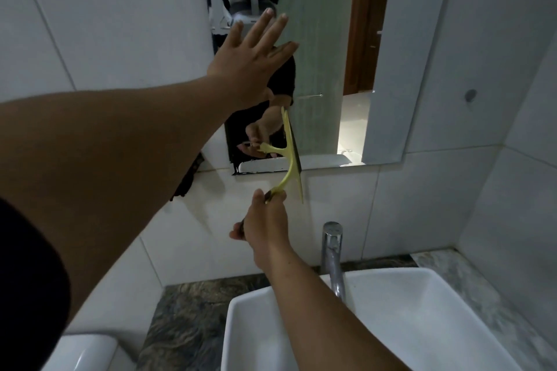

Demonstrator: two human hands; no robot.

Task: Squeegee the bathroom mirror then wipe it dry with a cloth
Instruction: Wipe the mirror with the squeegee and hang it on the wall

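The yellow squeegee [291, 156] stood with its blade upright across the bottom edge of the mirror [325, 54], its upper part on the glass and its lower end over the wall tile, probably at the end of a stroke. Its handle ran down and left into the right hand [265, 224], which was clenched around it just below the blade. The left hand [253, 53] lay flat and spread against the mirror's left part, well above the squeegee, likely bracing. Below stood the tap [333, 253] and white basin [422, 310]. No cloth was in view.
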